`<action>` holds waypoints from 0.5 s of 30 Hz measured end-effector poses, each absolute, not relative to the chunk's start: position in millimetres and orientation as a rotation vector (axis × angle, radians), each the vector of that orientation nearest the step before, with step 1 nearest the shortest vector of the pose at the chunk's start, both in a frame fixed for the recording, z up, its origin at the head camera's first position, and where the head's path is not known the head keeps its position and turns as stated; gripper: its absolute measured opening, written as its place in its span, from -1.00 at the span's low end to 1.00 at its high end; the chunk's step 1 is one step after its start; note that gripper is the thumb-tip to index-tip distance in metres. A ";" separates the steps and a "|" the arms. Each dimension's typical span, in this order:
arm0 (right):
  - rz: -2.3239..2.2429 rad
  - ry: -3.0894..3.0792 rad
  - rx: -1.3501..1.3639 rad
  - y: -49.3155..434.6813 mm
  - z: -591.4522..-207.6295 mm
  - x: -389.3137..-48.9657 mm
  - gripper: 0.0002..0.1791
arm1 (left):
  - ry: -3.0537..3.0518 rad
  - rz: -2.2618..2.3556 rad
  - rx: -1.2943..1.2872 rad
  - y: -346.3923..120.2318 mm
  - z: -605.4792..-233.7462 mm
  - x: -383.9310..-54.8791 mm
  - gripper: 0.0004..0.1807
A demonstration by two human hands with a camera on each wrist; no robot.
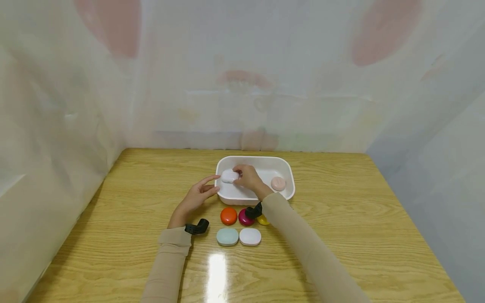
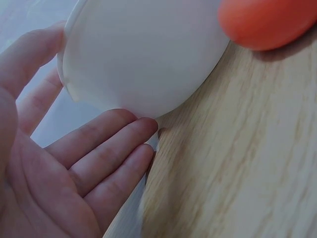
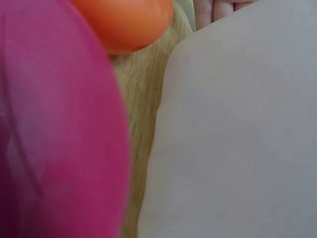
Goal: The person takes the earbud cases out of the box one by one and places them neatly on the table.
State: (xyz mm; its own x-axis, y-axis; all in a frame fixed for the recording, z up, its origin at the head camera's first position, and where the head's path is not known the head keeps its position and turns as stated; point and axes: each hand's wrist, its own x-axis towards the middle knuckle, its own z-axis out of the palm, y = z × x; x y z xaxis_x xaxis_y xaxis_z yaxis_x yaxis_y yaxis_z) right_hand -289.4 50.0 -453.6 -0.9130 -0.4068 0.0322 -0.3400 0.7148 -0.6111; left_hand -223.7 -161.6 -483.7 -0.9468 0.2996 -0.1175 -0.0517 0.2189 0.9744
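A white rounded-rectangular tub (image 1: 254,201) stands on the wooden table. Inside its left end, my right hand (image 1: 248,176) pinches a small white rounded case (image 1: 229,176) between thumb and fingers. A pale pink round case (image 1: 278,183) lies in the tub's right part. My left hand (image 1: 195,197) is at the tub's left end, its fingers fairly straight. Seen from the left wrist, those fingertips (image 2: 143,128) touch the tub's outer wall (image 2: 143,59). The right wrist view shows only the tub wall (image 3: 228,129) and nearby cases; the tub hides my right hand there.
In front of the tub sit an orange round case (image 1: 229,216), a magenta one (image 1: 245,217) and a yellow one (image 1: 263,220), partly covered by the right wrist camera and sleeve. Nearer are a pale green oval case (image 1: 227,237) and a white oval case (image 1: 250,237).
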 end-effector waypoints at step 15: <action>-0.907 2.834 -0.650 53.7 -447.1 -287.0 -0.55 | 2.214 1.781 0.243 -162.3 -484.6 -224.0 -0.42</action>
